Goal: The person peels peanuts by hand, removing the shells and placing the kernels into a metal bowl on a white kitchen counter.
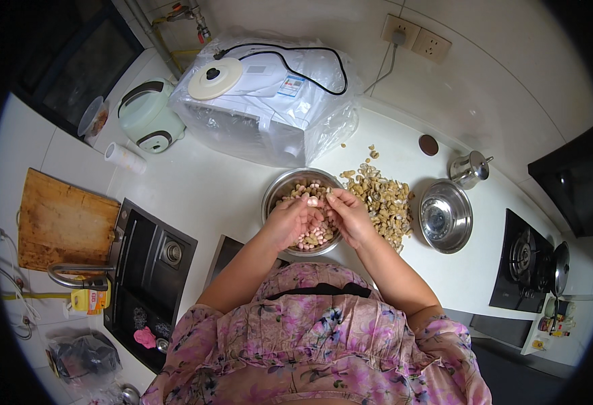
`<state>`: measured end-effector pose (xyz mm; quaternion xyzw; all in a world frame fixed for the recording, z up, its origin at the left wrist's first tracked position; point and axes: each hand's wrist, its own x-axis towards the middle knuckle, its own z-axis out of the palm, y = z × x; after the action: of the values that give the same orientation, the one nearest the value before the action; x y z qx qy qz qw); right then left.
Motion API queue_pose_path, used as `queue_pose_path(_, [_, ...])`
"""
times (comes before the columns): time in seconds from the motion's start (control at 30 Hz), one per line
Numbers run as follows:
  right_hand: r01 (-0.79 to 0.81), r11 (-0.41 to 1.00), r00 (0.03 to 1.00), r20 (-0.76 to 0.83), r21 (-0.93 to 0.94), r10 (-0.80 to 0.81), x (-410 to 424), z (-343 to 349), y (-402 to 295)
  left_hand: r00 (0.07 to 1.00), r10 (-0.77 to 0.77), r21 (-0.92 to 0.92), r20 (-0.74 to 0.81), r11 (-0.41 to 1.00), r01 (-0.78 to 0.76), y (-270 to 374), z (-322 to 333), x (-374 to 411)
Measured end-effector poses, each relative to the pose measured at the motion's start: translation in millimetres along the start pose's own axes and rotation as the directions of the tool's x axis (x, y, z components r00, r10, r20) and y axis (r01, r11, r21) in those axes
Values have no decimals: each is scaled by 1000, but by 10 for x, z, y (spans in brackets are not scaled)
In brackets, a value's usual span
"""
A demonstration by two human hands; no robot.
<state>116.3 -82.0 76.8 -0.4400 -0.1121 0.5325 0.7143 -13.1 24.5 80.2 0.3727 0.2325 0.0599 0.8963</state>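
Both hands are raised over a stainless steel bowl that holds unshelled peanuts and pink peanut kernels. My left hand pinches pale pink kernels between thumb and forefinger, its other fingers loosely curled. Close beside it, my right hand grips what looks like a small piece of peanut shell with thumb and fingertip. A heap of cracked peanut shells spreads over the counter just right of the bowl. Part of the bowl's contents is hidden under my hands.
Right of the shells stand another steel bowl, a lidded metal pot and a gas hob. Behind is a plastic-wrapped appliance, with a green rice cooker beside it. A dark sink and wooden cutting board lie left.
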Motion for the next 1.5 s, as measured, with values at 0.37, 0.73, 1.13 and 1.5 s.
queue_pose_path(0.37, [-54,0,748,-40,-999,-662,-26,-815,-211,997,-71,-112,-15,991,69,-20,-171,50])
queue_pose_path(0.73, [565,-54,609,460,-824,-646,-39,111,-76,997,-44,-186,62,981,55,-51,-92,112])
queue_pose_path(1.13, [556,-239,487,545,-796,-683,26,183,-5,999,-34,-368,11,929,35,-136,-28,106])
queue_pose_path(1.5, [580,-41,583,450,-814,-677,87,208,-6,999,-40,-390,-35,921,23,-168,-75,126])
